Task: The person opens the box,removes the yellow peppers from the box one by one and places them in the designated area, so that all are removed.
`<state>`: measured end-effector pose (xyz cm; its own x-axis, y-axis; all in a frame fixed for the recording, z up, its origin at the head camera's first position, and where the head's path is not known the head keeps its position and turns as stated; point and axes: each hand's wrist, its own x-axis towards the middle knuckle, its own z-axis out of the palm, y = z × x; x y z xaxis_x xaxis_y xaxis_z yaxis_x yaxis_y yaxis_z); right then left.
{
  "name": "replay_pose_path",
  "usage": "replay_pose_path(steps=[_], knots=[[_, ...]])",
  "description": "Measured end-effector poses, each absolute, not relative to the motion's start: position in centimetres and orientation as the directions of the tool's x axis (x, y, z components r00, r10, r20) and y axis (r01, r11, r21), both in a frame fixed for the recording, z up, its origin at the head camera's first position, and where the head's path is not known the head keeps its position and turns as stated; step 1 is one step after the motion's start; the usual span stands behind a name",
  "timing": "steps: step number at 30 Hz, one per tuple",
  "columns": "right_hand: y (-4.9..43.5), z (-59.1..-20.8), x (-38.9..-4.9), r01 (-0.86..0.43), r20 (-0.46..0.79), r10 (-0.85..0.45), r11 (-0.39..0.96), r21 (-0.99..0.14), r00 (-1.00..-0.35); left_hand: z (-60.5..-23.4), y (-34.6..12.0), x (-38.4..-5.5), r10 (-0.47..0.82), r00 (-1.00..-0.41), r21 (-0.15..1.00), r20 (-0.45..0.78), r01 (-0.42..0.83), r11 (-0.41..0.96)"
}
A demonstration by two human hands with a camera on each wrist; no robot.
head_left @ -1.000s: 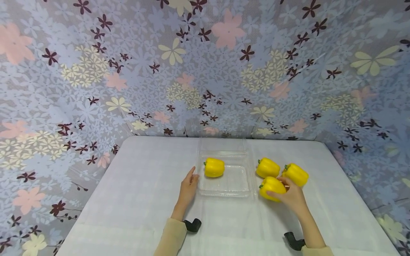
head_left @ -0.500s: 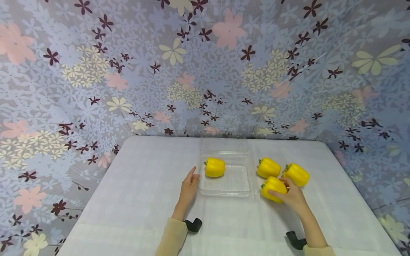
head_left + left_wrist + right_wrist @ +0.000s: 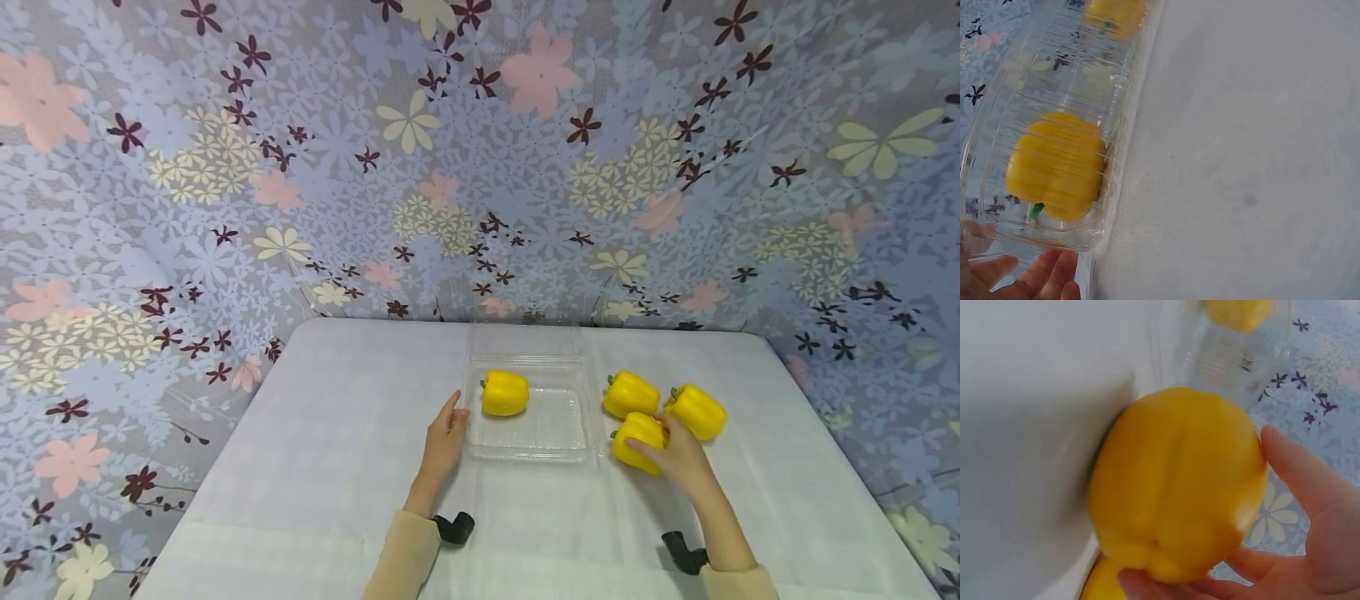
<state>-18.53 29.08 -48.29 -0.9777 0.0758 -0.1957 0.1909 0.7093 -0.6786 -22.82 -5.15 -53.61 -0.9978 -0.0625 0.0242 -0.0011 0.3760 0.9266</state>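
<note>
My right hand (image 3: 684,454) grips a yellow bell pepper (image 3: 635,443) to the right of a clear plastic container (image 3: 532,454). In the right wrist view, the thumb lies on one side of this pepper (image 3: 1179,481) and the fingers on the other. My left hand (image 3: 442,437) rests against the container's left side, its fingers touching the plastic in the left wrist view. Another yellow bell pepper (image 3: 505,393) lies inside the container at the left. Two more, one bell pepper (image 3: 631,395) and a second bell pepper (image 3: 697,412), lie just behind the gripped one.
The container's clear lid (image 3: 525,337) stands open at the back, hinged along the far rim. Everything sits on a table with a white cloth (image 3: 360,400). A flower-patterned fabric (image 3: 315,167) hangs behind the table. Dark wrist mounts (image 3: 454,528) show at both wrists.
My right hand and the gripped bell pepper have shifted very slightly left over the last half second. The left hand, the container and the other bell peppers keep their places.
</note>
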Motion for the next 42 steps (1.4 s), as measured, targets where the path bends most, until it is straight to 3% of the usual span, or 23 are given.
replay_pose_path(steps=[6,12,21,30,42], knots=[[28.9,-47.3,-18.9,0.168,-0.176,0.067,0.737,-0.655,-0.982,-53.7,-5.1,-22.7,-0.076,-0.997,0.931,0.01,-0.019,0.365],[27.0,-45.9,-20.2,0.103,-0.063,0.083,0.746,-0.658,-0.995,-53.9,-5.3,-22.7,-0.071,-0.997,0.928,0.022,-0.006,0.373],[20.9,-44.7,-23.9,-0.171,0.124,-0.117,0.696,-0.697,-0.985,-53.7,-5.3,-22.9,-0.066,-0.998,0.93,0.018,-0.008,0.368],[17.4,-44.0,-26.8,-0.22,0.071,-0.236,0.699,-0.681,-0.969,-53.4,-5.1,-23.0,-0.071,-0.997,0.929,0.024,-0.004,0.371],[13.8,-46.7,-28.9,-0.275,0.016,-0.365,0.671,-0.688,-0.931,-53.7,-5.3,-23.0,-0.065,-0.998,0.935,0.017,-0.007,0.354]])
